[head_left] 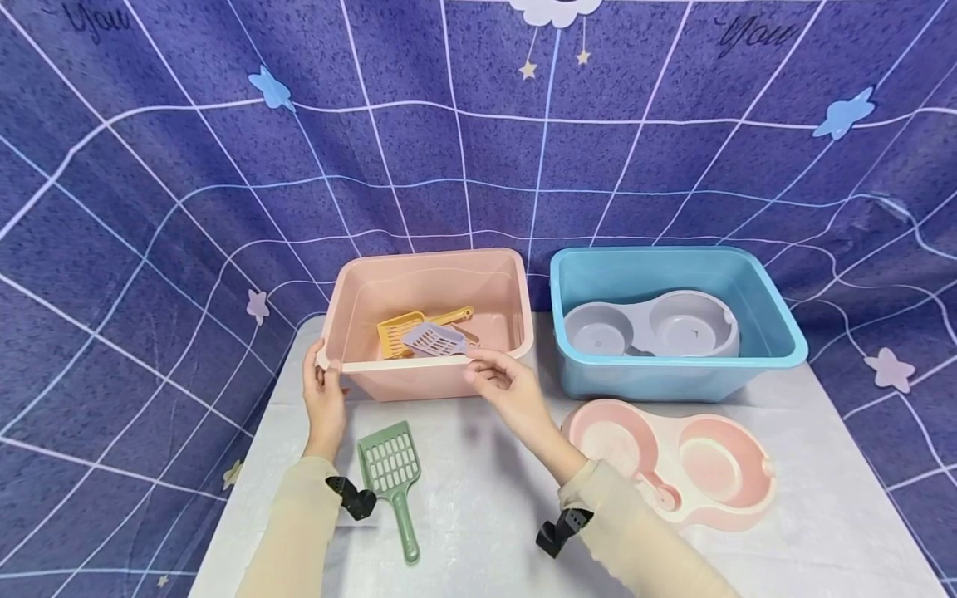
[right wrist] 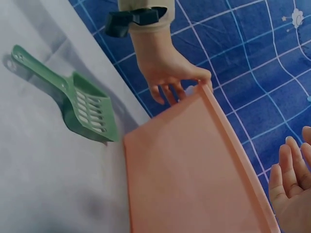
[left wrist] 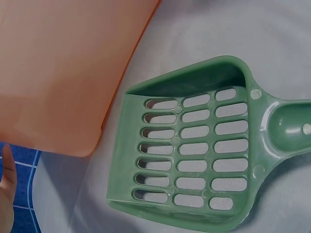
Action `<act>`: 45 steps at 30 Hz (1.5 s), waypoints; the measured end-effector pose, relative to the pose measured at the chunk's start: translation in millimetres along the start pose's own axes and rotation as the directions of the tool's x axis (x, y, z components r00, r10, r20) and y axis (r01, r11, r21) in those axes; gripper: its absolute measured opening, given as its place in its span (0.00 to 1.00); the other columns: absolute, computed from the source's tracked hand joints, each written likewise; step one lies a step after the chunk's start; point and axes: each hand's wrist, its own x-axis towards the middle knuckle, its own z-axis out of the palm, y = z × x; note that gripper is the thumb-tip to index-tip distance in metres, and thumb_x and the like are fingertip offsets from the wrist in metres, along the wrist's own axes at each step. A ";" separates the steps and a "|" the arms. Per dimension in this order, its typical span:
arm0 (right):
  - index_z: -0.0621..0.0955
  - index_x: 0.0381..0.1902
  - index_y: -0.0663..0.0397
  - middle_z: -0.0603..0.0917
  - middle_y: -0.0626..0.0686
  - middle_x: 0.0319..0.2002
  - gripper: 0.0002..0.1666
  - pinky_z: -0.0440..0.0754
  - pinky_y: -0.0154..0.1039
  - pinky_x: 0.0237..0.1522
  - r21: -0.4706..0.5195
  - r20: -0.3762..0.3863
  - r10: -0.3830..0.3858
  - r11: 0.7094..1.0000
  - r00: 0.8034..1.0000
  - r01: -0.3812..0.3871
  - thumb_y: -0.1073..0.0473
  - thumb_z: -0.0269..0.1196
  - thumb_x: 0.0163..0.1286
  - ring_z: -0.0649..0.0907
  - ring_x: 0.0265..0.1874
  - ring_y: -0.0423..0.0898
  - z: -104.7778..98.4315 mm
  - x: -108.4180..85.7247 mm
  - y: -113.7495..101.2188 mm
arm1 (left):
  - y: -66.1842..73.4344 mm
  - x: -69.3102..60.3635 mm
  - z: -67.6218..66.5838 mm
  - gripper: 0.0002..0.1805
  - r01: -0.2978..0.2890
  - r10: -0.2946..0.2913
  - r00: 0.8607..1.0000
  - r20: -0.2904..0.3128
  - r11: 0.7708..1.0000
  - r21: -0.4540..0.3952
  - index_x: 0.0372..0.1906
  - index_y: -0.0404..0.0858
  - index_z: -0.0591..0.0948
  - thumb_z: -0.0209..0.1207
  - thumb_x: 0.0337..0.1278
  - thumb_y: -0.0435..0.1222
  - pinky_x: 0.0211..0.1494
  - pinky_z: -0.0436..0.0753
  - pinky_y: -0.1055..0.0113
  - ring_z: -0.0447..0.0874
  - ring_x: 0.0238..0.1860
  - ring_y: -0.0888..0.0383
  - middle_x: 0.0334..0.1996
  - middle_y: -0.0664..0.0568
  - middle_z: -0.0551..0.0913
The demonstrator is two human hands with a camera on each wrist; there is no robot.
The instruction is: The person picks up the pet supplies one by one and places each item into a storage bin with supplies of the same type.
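My left hand [head_left: 325, 405] grips the front left corner of a pink plastic bin [head_left: 429, 382]; in the right wrist view its thumb lies on the rim and its other fingers hang below. At the bin's front right rim is my right hand [head_left: 508, 390], fingers loosely bent, fingertips at the edge; firm contact cannot be told. Inside the bin lie a yellow slotted litter scoop [head_left: 394, 335] and a lilac one [head_left: 434, 339], partly overlapping. A green litter scoop [head_left: 390, 461] rests on the table near my left wrist, its slots large in the left wrist view.
To the right stands a blue bin [head_left: 676, 378] with a grey double pet bowl [head_left: 631, 316] in it. A pink double bowl [head_left: 665, 432] lies before it, partly behind my right forearm. Blue patterned cloth [head_left: 478, 149] hangs behind the pale table [head_left: 463, 515].
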 end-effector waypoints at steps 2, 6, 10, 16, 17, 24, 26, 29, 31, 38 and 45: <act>0.82 0.53 0.67 0.84 0.61 0.39 0.17 0.78 0.30 0.42 0.001 0.001 0.002 1.000 1.000 -0.002 0.69 0.65 0.65 0.82 0.38 0.42 1.6 -2.6 1.7 | 0.7 0.1 0.1 0.27 0.004 -0.004 1.000 0.002 1.000 -0.002 0.75 0.40 0.59 0.43 0.74 0.34 0.36 0.73 0.74 0.69 0.48 0.65 0.68 0.39 0.67; 0.82 0.53 0.67 0.85 0.60 0.39 0.18 0.79 0.31 0.43 -0.003 0.010 0.009 1.000 1.000 -0.009 0.69 0.66 0.65 0.82 0.38 0.41 5.2 -7.1 7.7 | 1.8 0.1 0.3 0.27 0.006 -0.006 1.000 0.004 1.000 -0.004 0.75 0.40 0.59 0.43 0.74 0.34 0.36 0.73 0.74 0.69 0.49 0.65 0.69 0.40 0.67; 0.82 0.53 0.68 0.85 0.60 0.39 0.18 0.79 0.31 0.43 -0.014 0.022 0.025 1.000 0.999 -0.024 0.69 0.66 0.65 0.82 0.37 0.40 7.9 -12.2 15.5 | 2.2 -0.2 -0.1 0.27 0.002 -0.002 1.000 0.006 1.000 -0.008 0.75 0.39 0.59 0.43 0.74 0.33 0.35 0.73 0.74 0.69 0.49 0.63 0.69 0.40 0.67; 0.82 0.53 0.67 0.84 0.61 0.40 0.18 0.78 0.30 0.42 -0.014 0.059 0.049 0.999 0.997 -0.049 0.68 0.66 0.66 0.81 0.37 0.40 11.4 -21.3 26.1 | -1.8 2.3 -2.6 0.27 -0.004 0.003 1.000 0.014 1.000 0.004 0.75 0.39 0.59 0.43 0.74 0.33 0.35 0.73 0.74 0.70 0.47 0.62 0.67 0.38 0.68; 0.81 0.54 0.67 0.84 0.61 0.41 0.18 0.78 0.30 0.42 -0.014 0.069 0.055 0.998 0.996 -0.054 0.68 0.65 0.67 0.81 0.37 0.40 12.0 -22.9 28.0 | -4.3 3.8 -3.3 0.27 -0.004 0.004 1.000 0.013 1.000 0.005 0.75 0.40 0.59 0.43 0.74 0.33 0.35 0.73 0.74 0.70 0.47 0.62 0.67 0.38 0.68; 0.82 0.54 0.65 0.84 0.59 0.40 0.18 0.76 0.29 0.40 -0.027 0.101 0.099 0.995 0.990 -0.096 0.65 0.66 0.67 0.80 0.36 0.40 19.1 -34.3 39.8 | -27.0 13.6 -6.8 0.26 -0.001 0.001 1.000 0.004 0.999 0.051 0.76 0.49 0.60 0.44 0.77 0.38 0.39 0.74 0.69 0.70 0.47 0.64 0.65 0.44 0.71; 0.82 0.54 0.63 0.85 0.58 0.40 0.18 0.76 0.28 0.40 -0.035 0.110 0.121 0.992 0.987 -0.118 0.64 0.66 0.67 0.80 0.36 0.40 22.0 -37.5 42.3 | -29.2 14.2 -7.7 0.26 0.003 -0.004 1.000 0.012 0.998 0.070 0.76 0.51 0.59 0.44 0.77 0.40 0.41 0.75 0.66 0.71 0.49 0.63 0.65 0.45 0.71; 0.82 0.54 0.64 0.84 0.59 0.40 0.18 0.76 0.28 0.40 -0.047 0.128 0.158 0.987 0.979 -0.153 0.66 0.66 0.67 0.79 0.36 0.41 27.0 -42.2 47.0 | -28.7 14.3 -10.0 0.27 0.017 -0.019 0.999 0.032 0.997 0.078 0.76 0.53 0.59 0.44 0.77 0.41 0.42 0.76 0.67 0.71 0.52 0.62 0.65 0.46 0.71; 0.81 0.54 0.66 0.84 0.60 0.40 0.19 0.76 0.28 0.39 -0.045 0.142 0.170 0.985 0.975 -0.165 0.66 0.66 0.67 0.79 0.35 0.41 30.3 -45.5 51.2 | -27.3 14.6 -11.3 0.28 0.032 -0.035 0.998 0.047 0.996 0.080 0.77 0.53 0.58 0.44 0.77 0.41 0.42 0.77 0.68 0.70 0.53 0.62 0.66 0.45 0.70; 0.82 0.53 0.63 0.84 0.57 0.39 0.17 0.76 0.28 0.35 -0.066 0.174 0.196 0.980 0.965 -0.187 0.64 0.66 0.67 0.78 0.32 0.38 39.7 -56.3 67.2 | -6.9 9.6 -14.4 0.29 0.071 -0.078 0.992 0.102 0.995 0.066 0.78 0.48 0.56 0.45 0.77 0.39 0.41 0.77 0.73 0.70 0.54 0.64 0.68 0.41 0.68; 0.83 0.51 0.64 0.85 0.54 0.37 0.16 0.75 0.27 0.32 -0.081 0.172 0.261 0.965 0.950 -0.250 0.67 0.66 0.65 0.77 0.29 0.37 51.3 -62.3 78.7 | 10.8 1.3 -17.0 0.29 0.067 -0.078 0.989 0.122 0.993 0.092 0.78 0.45 0.57 0.45 0.77 0.39 0.43 0.77 0.73 0.70 0.53 0.65 0.68 0.39 0.67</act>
